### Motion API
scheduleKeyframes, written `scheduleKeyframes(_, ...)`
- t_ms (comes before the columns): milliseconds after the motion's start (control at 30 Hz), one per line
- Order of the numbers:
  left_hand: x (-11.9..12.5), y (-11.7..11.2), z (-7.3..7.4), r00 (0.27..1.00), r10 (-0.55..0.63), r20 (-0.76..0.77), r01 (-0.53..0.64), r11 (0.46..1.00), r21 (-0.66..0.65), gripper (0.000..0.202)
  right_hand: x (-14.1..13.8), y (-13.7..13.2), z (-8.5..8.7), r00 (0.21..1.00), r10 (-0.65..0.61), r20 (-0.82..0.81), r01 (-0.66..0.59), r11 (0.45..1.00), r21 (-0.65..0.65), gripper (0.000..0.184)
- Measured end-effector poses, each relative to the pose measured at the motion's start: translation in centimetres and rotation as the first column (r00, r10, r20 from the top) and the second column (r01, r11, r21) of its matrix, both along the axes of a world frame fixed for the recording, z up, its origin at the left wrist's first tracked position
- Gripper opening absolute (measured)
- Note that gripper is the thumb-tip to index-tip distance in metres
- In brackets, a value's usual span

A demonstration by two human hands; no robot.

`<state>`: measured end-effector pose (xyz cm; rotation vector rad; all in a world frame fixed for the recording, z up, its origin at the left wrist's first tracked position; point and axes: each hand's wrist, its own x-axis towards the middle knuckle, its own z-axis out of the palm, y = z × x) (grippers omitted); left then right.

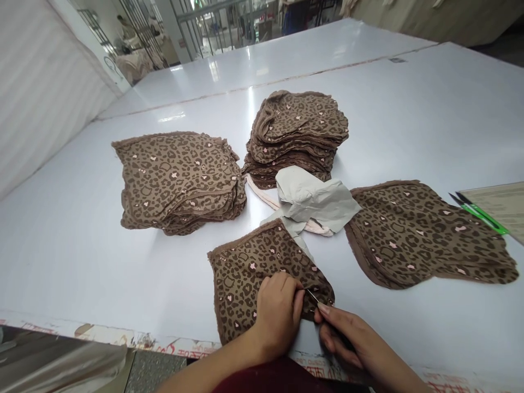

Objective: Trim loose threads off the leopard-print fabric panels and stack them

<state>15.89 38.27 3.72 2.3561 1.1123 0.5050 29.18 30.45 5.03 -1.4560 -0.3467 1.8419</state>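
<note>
A small stack of brown leopard-print fabric pieces (245, 267) lies near the table's front edge. My left hand (278, 311) rests on its right corner with the fingers curled and pinching the cloth. My right hand (347, 338) is just to the right, fingers closed around a thin metal tool (313, 296) whose tip touches the fabric edge between both hands.
Three more leopard-print stacks lie on the white table (82, 245): left (176, 180), back middle (297, 136), right (421, 234). Crumpled grey paper (315, 202) sits among them. Green-handled snips (478, 213) lie on a sheet of paper (503, 204) at far right.
</note>
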Motion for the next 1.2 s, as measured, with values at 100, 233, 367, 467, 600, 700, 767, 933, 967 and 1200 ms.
scheduleKeyframes(100,-0.1,-0.1,-0.1,0.998,-0.011,0.054,0.01,1.0,0.026,0.008,0.0,0.0,0.1,1.0,-0.012,-0.025,0.013,1.0,0.01,0.044)
scheduleKeyframes(233,-0.2,-0.1,0.0,0.996,-0.055,0.068,0.049,0.995,0.085,0.01,-0.2,0.1,0.6,0.999,-0.038,-0.03,0.038,0.999,0.011,0.041)
scheduleKeyframes(367,-0.3,0.0,0.1,0.994,-0.098,0.048,0.088,0.981,0.175,0.015,-0.4,0.1,0.2,0.999,-0.045,0.0,0.045,0.999,-0.007,0.044)
scheduleKeyframes(467,-0.3,0.0,-0.1,0.993,-0.115,0.034,0.105,0.971,0.213,0.017,-0.4,0.0,-0.5,0.999,-0.036,-0.011,0.036,0.999,-0.03,0.046)
scheduleKeyframes(600,-0.2,0.0,-0.2,0.99,-0.139,0.017,0.131,0.958,0.255,0.018,-0.5,-0.1,-0.9,0.999,-0.039,-0.009,0.038,0.998,-0.055,0.046)
scheduleKeyframes(700,-0.2,0.0,-0.1,0.99,-0.143,0.004,0.137,0.952,0.272,0.019,-0.7,0.0,-0.5,0.999,-0.053,0.012,0.053,0.996,-0.067,0.049)
scheduleKeyframes(767,-0.2,0.1,-0.1,0.99,-0.144,-0.003,0.139,0.951,0.275,0.019,-0.8,0.1,-0.1,0.998,-0.058,0.015,0.059,0.995,-0.075,0.051)
scheduleKeyframes(933,-0.3,0.0,0.0,0.989,-0.143,-0.021,0.144,0.963,0.228,0.019,-1.1,0.4,0.6,0.999,-0.032,0.015,0.034,0.996,-0.079,0.053)
scheduleKeyframes(967,-0.3,0.0,0.0,0.99,-0.141,-0.025,0.143,0.967,0.213,0.019,-1.1,0.4,0.6,0.999,-0.031,0.019,0.033,0.996,-0.078,0.053)
scheduleKeyframes(1200,-0.4,0.2,0.1,0.997,-0.039,0.06,0.042,0.998,-0.048,0.006,0.1,-0.6,0.5,0.994,-0.024,0.109,0.027,0.999,-0.023,0.046)
